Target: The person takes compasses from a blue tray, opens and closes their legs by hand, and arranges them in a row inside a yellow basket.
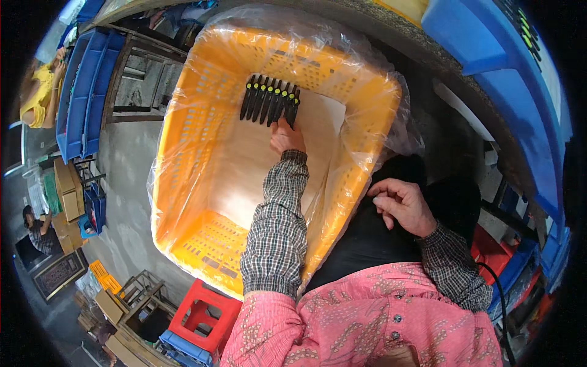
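Observation:
My left hand (286, 136) reaches down into a deep orange plastic basket (195, 122) lined with clear film. Its fingers are closed on the lower end of the rightmost slim black piece (293, 110) with a yellow-green round spot. Several matching black pieces (264, 101) lie side by side in a row, touching or nearly so, on a pale sheet (244, 165) at the basket's bottom. The exact kind of these pieces cannot be made out. My right hand (406, 208) hovers over or rests on my dark-trousered lap, fingers loosely bent, with nothing visible in it.
Blue bins (526, 122) stand at the right, one with more black and yellow-green pieces. A red stool (199, 315) is at lower left, beside wooden frames (143, 300). Blue crates (92, 92) stand at the left. Other people are farther off at the left.

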Demonstrator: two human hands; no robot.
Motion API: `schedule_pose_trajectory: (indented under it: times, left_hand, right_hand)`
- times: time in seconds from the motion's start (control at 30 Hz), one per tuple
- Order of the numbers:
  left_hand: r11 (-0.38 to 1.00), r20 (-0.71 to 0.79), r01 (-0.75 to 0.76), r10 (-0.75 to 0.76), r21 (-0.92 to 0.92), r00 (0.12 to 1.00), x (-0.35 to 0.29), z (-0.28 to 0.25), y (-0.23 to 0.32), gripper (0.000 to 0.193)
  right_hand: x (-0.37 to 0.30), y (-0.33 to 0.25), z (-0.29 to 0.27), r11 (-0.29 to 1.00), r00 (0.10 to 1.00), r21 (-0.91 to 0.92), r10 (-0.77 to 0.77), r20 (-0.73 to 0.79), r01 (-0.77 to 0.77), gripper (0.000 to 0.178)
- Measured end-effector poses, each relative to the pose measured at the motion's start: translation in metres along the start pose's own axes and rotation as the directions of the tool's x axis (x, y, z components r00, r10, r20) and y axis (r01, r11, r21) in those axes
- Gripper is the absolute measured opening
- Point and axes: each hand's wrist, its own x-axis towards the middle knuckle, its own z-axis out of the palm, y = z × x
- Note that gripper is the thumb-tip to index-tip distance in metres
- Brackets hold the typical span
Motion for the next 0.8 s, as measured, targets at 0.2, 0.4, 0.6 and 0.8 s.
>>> schedule_pose_trajectory:
  times: [0.2, 0.4, 0.6, 0.8]
  left_hand:
    - [0.996, 0.004, -0.079, 0.079, 0.032, 0.997, 0.0, 0.01, 0.002, 0.032]
    - [0.997, -0.013, -0.043, 0.044, 0.063, 0.999, 0.006, 0.016, 0.005, 0.032]
    - [0.999, -0.011, 0.003, -0.003, -0.034, 1.0, 0.008, 0.018, 0.007, 0.038]
    - [1.0, 0.004, 0.01, -0.01, -0.02, 1.0, 0.009, 0.015, 0.004, 0.035]
  right_hand:
    - [0.001, 0.0, -0.001, 1.0, 1.0, 0.006, 0.011, 0.01, -0.011, 0.017]
    - [0.002, 0.001, -0.001, 1.0, 1.0, 0.021, -0.002, 0.029, 0.001, 0.016]
    - [0.002, -0.001, -0.002, 0.998, 0.999, 0.053, 0.041, 0.028, -0.043, 0.017]
    - [0.004, -0.004, -0.003, 0.998, 0.998, 0.007, 0.055, 0.043, -0.055, 0.018]
